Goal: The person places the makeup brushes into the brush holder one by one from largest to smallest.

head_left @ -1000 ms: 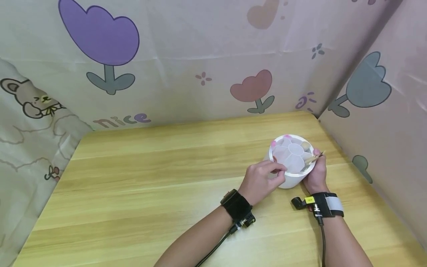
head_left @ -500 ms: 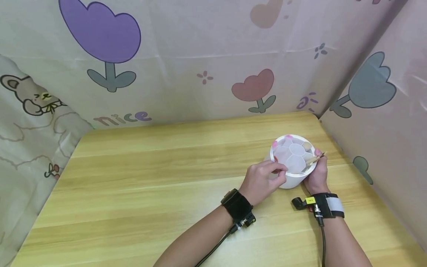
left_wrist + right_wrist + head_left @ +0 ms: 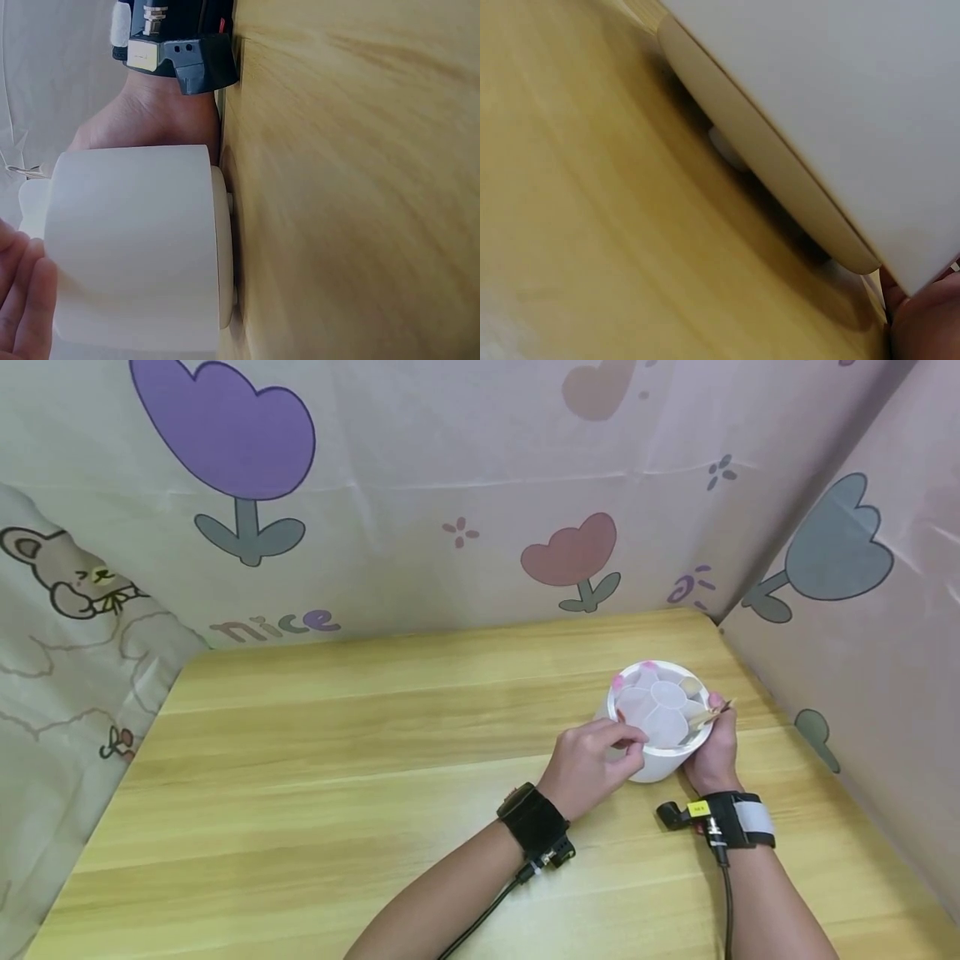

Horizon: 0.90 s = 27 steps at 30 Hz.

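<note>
A white round pot (image 3: pixel 654 767) stands on the table at the right in the head view, on a cream base (image 3: pixel 223 247) with small feet. In its mouth sits a pale, translucent flower-shaped tray (image 3: pixel 667 695) with a round centre and petals. My left hand (image 3: pixel 592 764) is at the near left of the rim, thumb and forefinger pinching the edge of a petal. The right hand (image 3: pixel 712 756) grips the pot's right side, partly hidden behind it. Beside its thumb, thin tan pointed pieces (image 3: pixel 705 718) stick out over the rim.
The wood-grain table (image 3: pixel 300 777) is bounded by a printed cloth (image 3: pixel 405 460) at the back and on both sides. Each wrist wears a black camera strap (image 3: pixel 534 822) with a cable running toward the person. Pink spots (image 3: pixel 618 682) show along the pot's far rim.
The head view has shifted slightly. Both hands and the pot keep their places, with no visible change of grip.
</note>
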Motion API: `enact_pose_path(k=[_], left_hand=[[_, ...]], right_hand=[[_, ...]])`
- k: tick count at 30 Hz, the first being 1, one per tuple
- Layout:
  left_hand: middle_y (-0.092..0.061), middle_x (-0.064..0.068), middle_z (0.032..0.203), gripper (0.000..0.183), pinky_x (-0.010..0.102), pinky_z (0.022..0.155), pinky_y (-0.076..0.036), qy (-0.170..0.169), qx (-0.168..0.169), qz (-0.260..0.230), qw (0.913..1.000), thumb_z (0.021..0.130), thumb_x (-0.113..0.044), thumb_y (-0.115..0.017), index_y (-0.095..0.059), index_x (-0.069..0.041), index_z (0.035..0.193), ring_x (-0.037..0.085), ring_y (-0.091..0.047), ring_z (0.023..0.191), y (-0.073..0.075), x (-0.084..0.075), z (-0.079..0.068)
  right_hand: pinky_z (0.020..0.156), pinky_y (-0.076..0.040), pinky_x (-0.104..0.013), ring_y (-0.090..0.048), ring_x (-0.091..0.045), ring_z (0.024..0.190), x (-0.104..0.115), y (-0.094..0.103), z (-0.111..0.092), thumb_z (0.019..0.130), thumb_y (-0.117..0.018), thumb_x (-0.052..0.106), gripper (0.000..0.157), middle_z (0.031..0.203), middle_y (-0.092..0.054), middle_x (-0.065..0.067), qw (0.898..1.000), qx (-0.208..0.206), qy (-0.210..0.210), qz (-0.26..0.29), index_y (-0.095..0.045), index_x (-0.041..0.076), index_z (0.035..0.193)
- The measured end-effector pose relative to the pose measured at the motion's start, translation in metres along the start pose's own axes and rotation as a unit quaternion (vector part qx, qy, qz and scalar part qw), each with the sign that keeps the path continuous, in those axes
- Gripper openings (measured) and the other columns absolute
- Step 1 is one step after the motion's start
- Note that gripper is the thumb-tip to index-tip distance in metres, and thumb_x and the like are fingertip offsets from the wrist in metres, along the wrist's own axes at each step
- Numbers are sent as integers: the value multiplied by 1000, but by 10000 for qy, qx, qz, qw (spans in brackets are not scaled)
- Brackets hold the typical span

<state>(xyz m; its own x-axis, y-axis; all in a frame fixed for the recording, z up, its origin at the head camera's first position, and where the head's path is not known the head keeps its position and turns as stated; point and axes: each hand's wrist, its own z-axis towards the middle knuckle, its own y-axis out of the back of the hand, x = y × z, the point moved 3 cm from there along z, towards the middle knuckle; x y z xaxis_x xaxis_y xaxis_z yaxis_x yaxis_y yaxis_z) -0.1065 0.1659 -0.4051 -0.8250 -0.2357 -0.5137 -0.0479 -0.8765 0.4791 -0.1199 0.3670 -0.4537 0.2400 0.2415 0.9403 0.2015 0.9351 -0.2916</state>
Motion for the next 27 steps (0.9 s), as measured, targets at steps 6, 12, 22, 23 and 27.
enact_pose_path(k=[6, 12, 22, 23, 27], left_hand=[[-70, -5, 82, 12, 3, 74, -44, -37, 25, 49, 10000, 83, -9, -63, -74, -12, 88, 1, -64, 79, 1, -1, 0], [-70, -6, 81, 12, 3, 74, -44, -70, 46, 97, 9999, 83, -10, -63, -74, -13, 88, 0, -64, 78, 0, -1, 0], [-70, -6, 81, 12, 3, 74, -44, -118, 46, 137, 9998, 83, -10, -63, -74, -13, 87, 0, -64, 78, 0, -2, 1], [-70, -6, 81, 12, 3, 74, -44, -107, 50, 117, 9999, 83, -10, -63, -74, -13, 87, 1, -64, 78, 0, -2, 1], [-69, -6, 81, 12, 3, 74, -44, -89, 57, 95, 9999, 83, -9, -63, -74, -13, 87, 1, -64, 78, 0, -1, 0]], right_hand=[[97, -35, -23, -47, -11, 116, 0, 0, -1, 98, -34, 49, 53, 130, -48, -2, 10000, 29, -35, -19, -44, 10, 131], [96, -37, -23, -49, -10, 112, -1, 1, -2, 97, -37, 50, 53, 127, -50, -2, 10000, 92, 13, -6, -46, 10, 129], [98, -35, -23, -45, -12, 119, 1, 1, -2, 96, -38, 52, 56, 131, -47, -3, 10000, -14, 18, -17, -44, 9, 132], [98, -35, -23, -45, -12, 119, 1, 1, -2, 96, -38, 52, 56, 131, -47, -3, 10000, -26, 3, -24, -44, 9, 132], [98, -35, -23, -46, -12, 118, 0, 2, -2, 95, -39, 52, 56, 130, -48, -3, 10000, -24, 12, 26, -44, 9, 131]])
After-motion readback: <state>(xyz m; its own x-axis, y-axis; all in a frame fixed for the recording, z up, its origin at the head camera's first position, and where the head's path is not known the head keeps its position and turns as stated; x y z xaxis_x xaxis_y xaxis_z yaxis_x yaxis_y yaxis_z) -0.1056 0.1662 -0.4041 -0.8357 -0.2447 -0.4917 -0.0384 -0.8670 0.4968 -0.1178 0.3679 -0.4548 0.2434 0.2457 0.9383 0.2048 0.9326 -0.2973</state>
